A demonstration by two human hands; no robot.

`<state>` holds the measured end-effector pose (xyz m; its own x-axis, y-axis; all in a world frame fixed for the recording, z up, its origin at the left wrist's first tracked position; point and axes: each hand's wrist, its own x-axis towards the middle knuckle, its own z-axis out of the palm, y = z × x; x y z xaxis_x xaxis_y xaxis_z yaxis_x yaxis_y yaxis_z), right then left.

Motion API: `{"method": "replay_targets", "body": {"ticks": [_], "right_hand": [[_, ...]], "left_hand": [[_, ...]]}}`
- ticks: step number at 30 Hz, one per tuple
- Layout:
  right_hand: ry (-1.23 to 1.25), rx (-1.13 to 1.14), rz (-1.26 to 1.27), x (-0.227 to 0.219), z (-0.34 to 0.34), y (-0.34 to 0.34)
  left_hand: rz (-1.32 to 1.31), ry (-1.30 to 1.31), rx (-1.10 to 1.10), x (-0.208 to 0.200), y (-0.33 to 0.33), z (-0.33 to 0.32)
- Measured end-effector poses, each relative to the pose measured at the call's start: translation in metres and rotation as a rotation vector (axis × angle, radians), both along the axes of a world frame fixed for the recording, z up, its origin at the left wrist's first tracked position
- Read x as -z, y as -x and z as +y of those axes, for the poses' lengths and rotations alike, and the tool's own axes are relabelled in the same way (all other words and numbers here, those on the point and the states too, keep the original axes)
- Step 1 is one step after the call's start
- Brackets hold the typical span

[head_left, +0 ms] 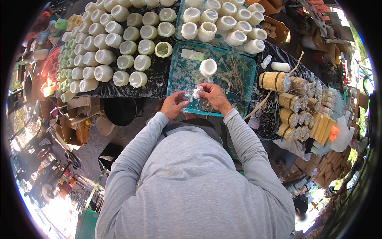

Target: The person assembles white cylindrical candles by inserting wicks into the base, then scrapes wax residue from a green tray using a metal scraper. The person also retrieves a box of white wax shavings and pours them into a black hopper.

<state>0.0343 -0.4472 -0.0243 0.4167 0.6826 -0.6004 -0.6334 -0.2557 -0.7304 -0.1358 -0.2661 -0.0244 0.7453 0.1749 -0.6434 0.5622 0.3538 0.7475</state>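
My right hand (215,96) is closed, its fingertips pinching a small white crumbly lump (196,92) that looks like wax. Beside it, my left hand (174,104) has its thumb and fingers apart and holds nothing that I can see. Both are over the near edge of a teal tray (172,79) strewn with white crumbs. In the tray, just beyond my right hand, stands a white waxy cup-shaped candle (208,68). A bundle of thin pale strands, like wicks (234,75), lies to its right, and a pale flat block (192,55) lies behind to the left.
Rows of pale waxy cups (104,57) cover the black-sheeted table at left. A second teal tray behind holds more cups (227,23). At right, string-tied yellowish bundles (274,81) are stacked, with a white cylinder (280,67) behind them. A dark bucket (120,111) stands below the table's left edge.
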Motion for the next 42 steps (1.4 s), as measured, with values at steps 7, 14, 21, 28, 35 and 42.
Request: {"method": "replay_targets", "body": {"ticks": [7, 14, 21, 28, 35, 42], "right_hand": [[-0.047, 0.03, 0.109, -0.001, 0.004, 0.022], [-0.017, -0.068, -0.066, -0.014, 0.016, 0.03], [0.065, -0.074, -0.129, -0.031, 0.025, 0.03], [0.068, -0.053, -0.084, -0.035, 0.028, 0.026], [0.02, -0.15, -0.023, -0.037, 0.03, 0.025], [0.049, -0.246, -0.637, -0.067, 0.036, 0.043]], "left_hand": [[-0.024, 0.327, -0.145, -0.004, -0.015, 0.0], [-0.006, 0.235, -0.24, 0.002, -0.015, 0.005], [-0.021, 0.175, -0.11, -0.004, -0.016, 0.014], [-0.087, 0.339, -0.067, -0.015, -0.015, 0.021], [-0.309, -0.4, 0.218, -0.033, -0.014, 0.022], [-0.13, -0.131, 0.033, -0.037, -0.018, 0.023]]}}
